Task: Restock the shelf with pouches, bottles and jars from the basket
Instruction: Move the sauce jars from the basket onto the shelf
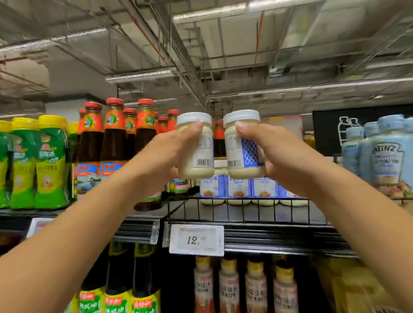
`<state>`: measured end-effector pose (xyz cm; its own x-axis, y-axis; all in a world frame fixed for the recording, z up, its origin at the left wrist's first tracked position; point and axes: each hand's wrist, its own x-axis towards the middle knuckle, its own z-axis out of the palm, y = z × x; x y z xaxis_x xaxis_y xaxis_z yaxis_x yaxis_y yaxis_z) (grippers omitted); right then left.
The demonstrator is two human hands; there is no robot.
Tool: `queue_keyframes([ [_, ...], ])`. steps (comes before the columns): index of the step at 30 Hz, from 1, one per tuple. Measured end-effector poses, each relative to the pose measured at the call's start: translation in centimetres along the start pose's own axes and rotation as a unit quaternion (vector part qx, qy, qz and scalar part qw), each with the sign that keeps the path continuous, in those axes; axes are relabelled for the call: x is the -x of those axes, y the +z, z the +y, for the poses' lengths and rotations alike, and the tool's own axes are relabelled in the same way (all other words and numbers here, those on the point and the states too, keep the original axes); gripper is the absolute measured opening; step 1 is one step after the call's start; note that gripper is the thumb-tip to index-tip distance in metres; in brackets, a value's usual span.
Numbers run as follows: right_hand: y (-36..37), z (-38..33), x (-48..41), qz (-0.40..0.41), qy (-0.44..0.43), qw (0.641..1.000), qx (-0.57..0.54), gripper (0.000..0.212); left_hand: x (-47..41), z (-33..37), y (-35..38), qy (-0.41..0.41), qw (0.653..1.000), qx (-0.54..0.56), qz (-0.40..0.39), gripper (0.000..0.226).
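My left hand (164, 155) grips a small white-lidded jar (197, 154) of pale sauce, thumb near its lid. My right hand (278, 153) grips a matching jar (242, 150) with a blue-patterned label. Both jars are upright and side by side, held in the air above the top shelf (239, 228). Behind and below them stands a row of the same jars (237, 190) inside a black wire rail. The basket is out of sight.
Dark sauce bottles with red caps (114, 134) stand left of the jars, green pouches with yellow lids (23, 164) further left. Pale blue Heinz bottles (387, 158) fill the right. A 12.x price tag (196, 239) hangs below; more bottles (242, 289) line the lower shelf.
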<state>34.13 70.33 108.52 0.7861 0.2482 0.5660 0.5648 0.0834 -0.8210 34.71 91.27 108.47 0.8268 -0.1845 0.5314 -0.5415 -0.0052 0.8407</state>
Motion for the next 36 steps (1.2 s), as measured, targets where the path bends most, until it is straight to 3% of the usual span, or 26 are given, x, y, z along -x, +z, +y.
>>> queue_keyframes([
  [9, -0.2, 1.3, -1.1, 0.046, 0.032, 0.975, 0.217, 0.039, -2.6, -3.0, -1.2, 0.003, 0.989, -0.123, -0.076, 0.030],
  [12, -0.6, 1.9, -1.5, 0.041, 0.065, 0.971, 0.227, 0.038, -3.1, -4.0, -1.3, -0.006, 0.986, -0.150, -0.069, 0.030],
  [17, -1.1, 3.1, -1.8, 0.021, 0.097, 0.965, 0.243, 0.041, -3.7, -5.5, -1.8, -0.021, 0.976, -0.203, -0.078, 0.057],
  [25, -1.5, 4.1, -2.4, -0.018, 0.128, 0.957, 0.258, 0.062, -3.5, -6.1, -2.2, -0.019, 0.972, -0.215, -0.088, 0.060],
  [30, -1.3, 3.4, -2.2, -0.050, 0.140, 0.951, 0.272, 0.057, -3.0, -5.8, -2.3, -0.030, 0.968, -0.230, -0.095, 0.068],
  [33, -1.6, 2.3, -1.8, -0.018, 0.122, 0.942, 0.313, 0.079, -2.9, -4.8, -3.0, -0.017, 0.971, -0.219, -0.091, 0.070],
  [34, -1.8, 2.0, -1.8, -0.001, 0.105, 0.944, 0.312, 0.077, -3.0, -4.4, -3.4, -0.008, 0.972, -0.216, -0.090, 0.066],
  [36, -2.2, 1.6, -1.9, 0.009, 0.062, 0.959, 0.277, 0.053, -2.9, -3.5, -3.9, 0.008, 0.971, -0.208, -0.114, 0.042],
])
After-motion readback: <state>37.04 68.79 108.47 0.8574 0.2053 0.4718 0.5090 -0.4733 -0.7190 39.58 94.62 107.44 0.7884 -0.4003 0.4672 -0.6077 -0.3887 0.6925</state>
